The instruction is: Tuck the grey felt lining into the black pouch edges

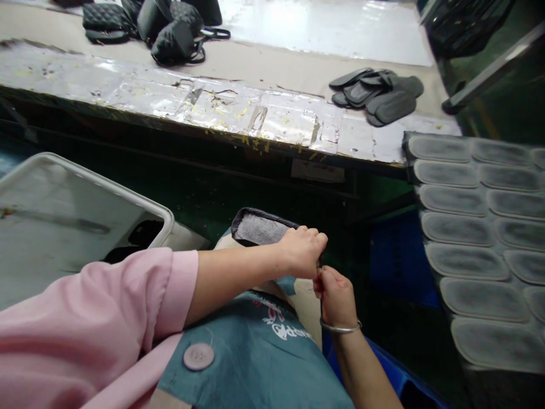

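A black shoe upper (260,228) rests above my lap, its grey, fuzzy underside turned up and framed by a black rim. My left hand (301,250) is wrapped over its nearer end and hides that part. Close below it, my right hand (337,295) is closed in a pinch against the end of the piece. A thin dark strip shows between the two hands, but what exactly the right fingertips hold is hidden. A silver bangle is on the right wrist. Beneath my hands lies a teal apron (251,352).
Ahead runs a worktable (289,122) with a worn, taped edge. On it lie several black quilted uppers (174,42) and a pile of dark soles (378,94). A rack of oval sole pieces (472,227) stands right, a white bin (55,165) left, blue crates (400,255) low right.
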A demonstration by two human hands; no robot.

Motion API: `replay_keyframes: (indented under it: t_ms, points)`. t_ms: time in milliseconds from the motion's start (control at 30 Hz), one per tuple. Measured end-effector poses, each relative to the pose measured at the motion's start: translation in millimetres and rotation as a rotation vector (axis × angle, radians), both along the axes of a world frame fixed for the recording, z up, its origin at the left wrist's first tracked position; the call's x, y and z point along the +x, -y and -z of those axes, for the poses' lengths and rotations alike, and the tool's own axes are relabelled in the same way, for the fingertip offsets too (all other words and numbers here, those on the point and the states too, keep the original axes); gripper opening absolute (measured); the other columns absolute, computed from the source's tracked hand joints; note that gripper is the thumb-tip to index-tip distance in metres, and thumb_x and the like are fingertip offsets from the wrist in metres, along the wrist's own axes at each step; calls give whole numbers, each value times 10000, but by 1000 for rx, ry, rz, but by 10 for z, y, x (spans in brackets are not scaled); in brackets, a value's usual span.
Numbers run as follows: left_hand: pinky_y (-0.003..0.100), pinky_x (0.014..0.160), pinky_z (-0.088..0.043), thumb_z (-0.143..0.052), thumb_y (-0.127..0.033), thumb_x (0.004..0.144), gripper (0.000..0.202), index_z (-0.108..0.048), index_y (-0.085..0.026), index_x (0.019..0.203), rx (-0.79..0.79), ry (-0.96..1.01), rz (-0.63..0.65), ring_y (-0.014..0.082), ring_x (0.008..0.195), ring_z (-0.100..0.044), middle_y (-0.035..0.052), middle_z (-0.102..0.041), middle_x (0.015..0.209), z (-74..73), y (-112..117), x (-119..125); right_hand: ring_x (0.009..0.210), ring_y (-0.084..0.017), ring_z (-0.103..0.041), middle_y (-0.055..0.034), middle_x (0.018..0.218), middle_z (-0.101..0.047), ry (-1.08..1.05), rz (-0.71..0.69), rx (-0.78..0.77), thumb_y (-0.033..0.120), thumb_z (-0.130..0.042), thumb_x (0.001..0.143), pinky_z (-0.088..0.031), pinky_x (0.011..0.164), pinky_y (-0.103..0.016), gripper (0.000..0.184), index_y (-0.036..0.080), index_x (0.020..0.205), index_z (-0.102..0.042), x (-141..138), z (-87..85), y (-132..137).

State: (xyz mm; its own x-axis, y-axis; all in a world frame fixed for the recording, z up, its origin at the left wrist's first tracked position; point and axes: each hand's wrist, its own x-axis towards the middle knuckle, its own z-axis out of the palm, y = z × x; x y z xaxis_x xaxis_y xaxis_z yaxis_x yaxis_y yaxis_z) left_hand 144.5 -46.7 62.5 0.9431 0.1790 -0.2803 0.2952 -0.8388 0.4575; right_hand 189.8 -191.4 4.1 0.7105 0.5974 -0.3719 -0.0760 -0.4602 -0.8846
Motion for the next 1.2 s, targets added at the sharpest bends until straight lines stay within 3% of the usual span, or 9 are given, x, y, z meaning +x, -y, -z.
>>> replay_keyframes:
  t_ms: [333,600,833,1033,1200]
  points:
    - [363,756,-482,-657,-354,576,423,-534,-188,944,-15,22,-43,260,906,-554,81,-590,987,-44,-3,-3,416,-108,-448,6,467,-530,-52,-68,-57,347,-431,721,-341,423,-221,281,186,511,-525,30,-175,-19]
    - [378,744,-476,-634,-365,603,368,-529,-187,908,-8,77,-74,268,905,-548,85,-585,960,-16,39,-44,440,-82,-284,70,410,-328,149,67,-62,283,-467,690,-218,437,-227,267,203,449,-386,-46,-36,8]
    - [399,715,-470,-649,-399,584,441,-523,-180,946,28,94,-7,286,921,-527,90,-563,971,-6,64,-51,436,-89,-310,58,429,-378,82,81,-17,293,-459,729,-248,428,-227,268,209,483,-393,-67,49,43]
    - [367,735,-445,-587,-324,681,229,-561,-209,877,-41,115,-18,252,911,-520,60,-570,944,18,8,-83,447,-88,-331,61,461,-401,-5,53,14,289,-505,738,-260,431,-225,249,203,519,-423,-51,17,58]
    - [358,775,-436,-589,-294,683,205,-583,-219,874,-104,79,-56,241,934,-514,53,-578,972,26,-12,-77,462,-93,-344,58,474,-409,-5,71,27,283,-494,752,-270,443,-224,250,205,528,-417,-75,56,72]
